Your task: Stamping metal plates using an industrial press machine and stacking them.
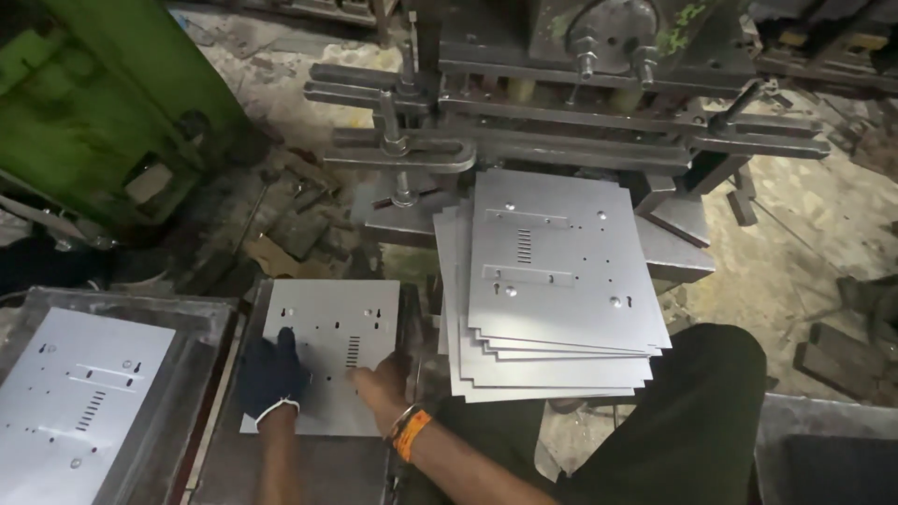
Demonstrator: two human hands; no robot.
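A punched grey metal sheet (329, 339) with holes and a row of slots lies flat on a dark tray in front of me. My left hand (272, 374), in a dark glove with a white cuff, presses flat on the sheet's left part. Bare, with an orange band at the wrist, my right hand (382, 385) rests on the sheet's lower right edge. A fanned stack of similar punched sheets (552, 290) lies on the press bed to the right, untouched.
A heavy metal press (571, 84) with clamps and bolts stands behind the stack. Another punched sheet (79, 393) lies in a tray at the lower left. A green machine (103, 93) fills the upper left. Scrap litters the dirty floor (804, 243). My dark-trousered leg (683, 421) is at the lower right.
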